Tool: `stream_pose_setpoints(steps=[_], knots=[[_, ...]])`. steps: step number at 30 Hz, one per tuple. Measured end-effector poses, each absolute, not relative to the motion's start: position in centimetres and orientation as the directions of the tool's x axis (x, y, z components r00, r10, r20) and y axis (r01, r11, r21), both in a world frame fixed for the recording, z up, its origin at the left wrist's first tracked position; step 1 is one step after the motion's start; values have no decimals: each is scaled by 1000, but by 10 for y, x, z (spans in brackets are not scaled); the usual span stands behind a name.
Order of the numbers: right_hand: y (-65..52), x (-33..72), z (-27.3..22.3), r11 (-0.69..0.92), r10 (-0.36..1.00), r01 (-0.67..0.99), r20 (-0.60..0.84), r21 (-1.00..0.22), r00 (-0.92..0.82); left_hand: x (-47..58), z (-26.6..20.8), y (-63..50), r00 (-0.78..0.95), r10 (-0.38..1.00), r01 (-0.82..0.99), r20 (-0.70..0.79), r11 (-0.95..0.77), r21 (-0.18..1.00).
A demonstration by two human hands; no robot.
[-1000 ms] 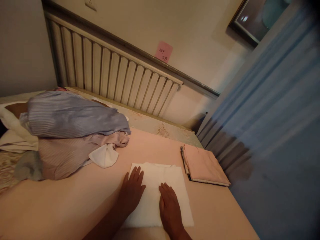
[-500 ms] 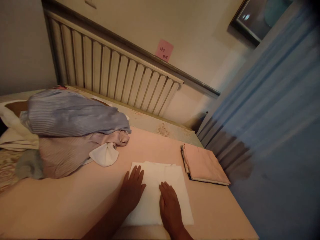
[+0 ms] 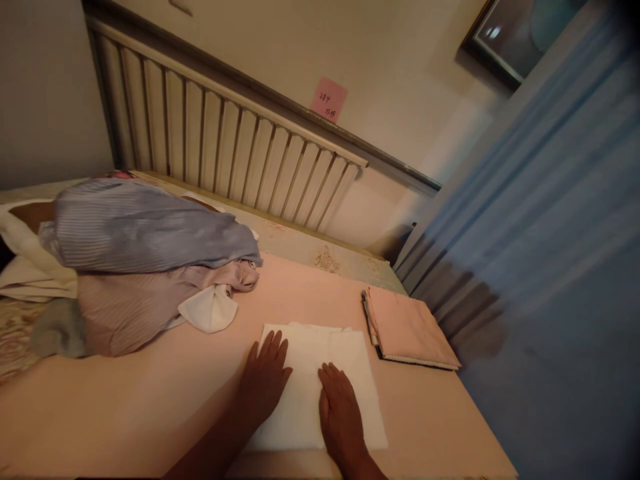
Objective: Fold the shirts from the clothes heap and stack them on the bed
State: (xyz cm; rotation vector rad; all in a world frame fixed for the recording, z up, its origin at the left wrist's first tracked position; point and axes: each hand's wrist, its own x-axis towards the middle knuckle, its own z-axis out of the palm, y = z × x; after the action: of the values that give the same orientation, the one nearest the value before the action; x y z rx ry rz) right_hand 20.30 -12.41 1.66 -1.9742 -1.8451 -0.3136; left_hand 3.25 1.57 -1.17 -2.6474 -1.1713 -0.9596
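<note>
A white folded cloth (image 3: 345, 347) lies flat on a pink-covered surface (image 3: 125, 413), close in front of me. My left hand (image 3: 265, 380) rests on its left edge with the fingers stretched out and slightly apart. On the right half of the cloth lies my right hand (image 3: 341, 413), palm down, its fingers extended close together. Neither hand grips anything. Parts of the cloth are hidden under both hands.
Folded pink fabric (image 3: 415, 327) lies stacked to the right. A loose heap holds a blue-grey ribbed garment (image 3: 150, 227) and a mauve garment (image 3: 130, 307) at the left. Behind stands a radiator (image 3: 240, 147); a blue curtain (image 3: 565, 280) hangs along the right.
</note>
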Motion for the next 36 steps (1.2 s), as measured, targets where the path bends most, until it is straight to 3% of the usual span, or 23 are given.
stream_pose_setpoints(steps=[26,36], knots=[[-124,206,11,-31,911,988,402,-150,89,27,-5,13,532,634,709,562,-696,115],[-123,209,3,18,873,990,484,-142,53,18,0,15,554,636,695,538,-708,122]])
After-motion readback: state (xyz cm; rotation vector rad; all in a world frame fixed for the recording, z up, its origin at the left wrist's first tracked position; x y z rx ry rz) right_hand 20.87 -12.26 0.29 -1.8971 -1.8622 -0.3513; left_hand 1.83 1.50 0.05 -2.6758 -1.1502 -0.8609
